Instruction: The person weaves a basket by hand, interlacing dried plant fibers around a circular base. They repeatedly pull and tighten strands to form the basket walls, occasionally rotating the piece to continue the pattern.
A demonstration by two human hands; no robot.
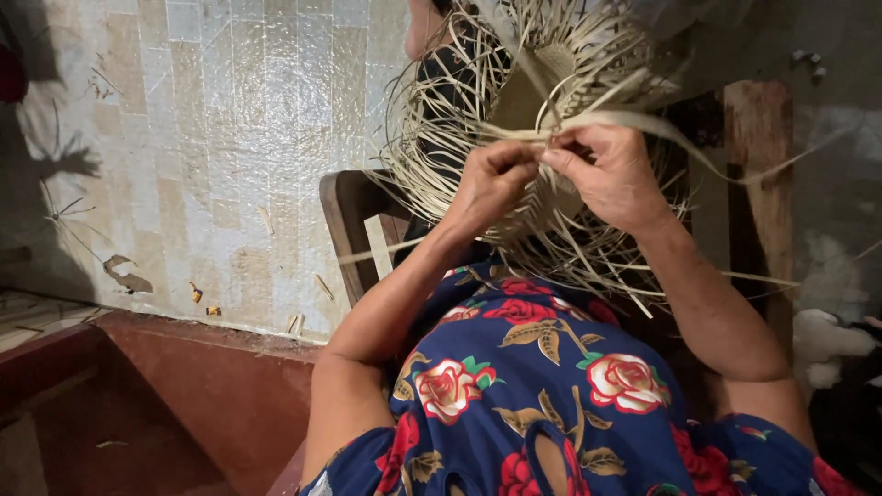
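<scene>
Right now your left hand [491,179] and your right hand [611,174] meet at the middle of a half-woven straw piece [537,92] that you hold up in front of you, above your lap. Your left fingers are curled tight and pinch a thin pale straw strand [542,138] against the weave; your right thumb and forefinger close on that same strand from the other side, so both grips are narrow and both hold straw. The fingertips of the two hands almost touch.

Loose strands fan out from the woven centre in every direction, some hanging over your wrists, one broad strip [698,152] sweeping off to the right. Behind the weave stands a dark wooden chair [349,220], its back rail showing just left of your left forearm. Your blue dress with red roses [542,386] fills the lower middle. To the left lies a pale tiled floor [211,138] with a few scraps on it, edged by a reddish-brown step [220,367].
</scene>
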